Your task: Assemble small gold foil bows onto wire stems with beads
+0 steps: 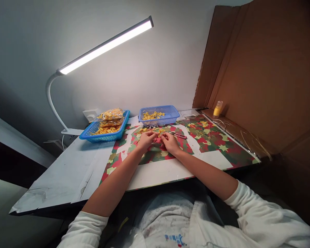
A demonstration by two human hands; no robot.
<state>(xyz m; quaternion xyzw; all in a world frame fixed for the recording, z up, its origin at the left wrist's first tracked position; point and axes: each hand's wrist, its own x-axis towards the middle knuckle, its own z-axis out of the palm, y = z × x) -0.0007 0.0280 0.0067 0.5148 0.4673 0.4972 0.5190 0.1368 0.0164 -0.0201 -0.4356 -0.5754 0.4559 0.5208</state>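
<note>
My left hand [146, 140] and my right hand [171, 143] meet over the camouflage-patterned sheet [160, 156], thumbs and fingers pinched together. Between them is a small yellow piece [160, 131], which looks like a ribbon bow; its details are too small to make out. Just right of my right hand lies a tool with a red handle [181, 136], partly hidden by the hand. Yellow strips [141, 131] and small dark, shiny bits [153, 126] lie beyond my fingers.
A blue basket [103, 138] at the left holds yellow pieces and filled plastic bags. A lighter blue basket [173, 120] behind my hands holds yellow bows. Loose yellow bits [203, 124], a yellow-filled bottle [217, 109] and a cardboard wall [268, 69] are right; a lamp [105, 46] hangs above.
</note>
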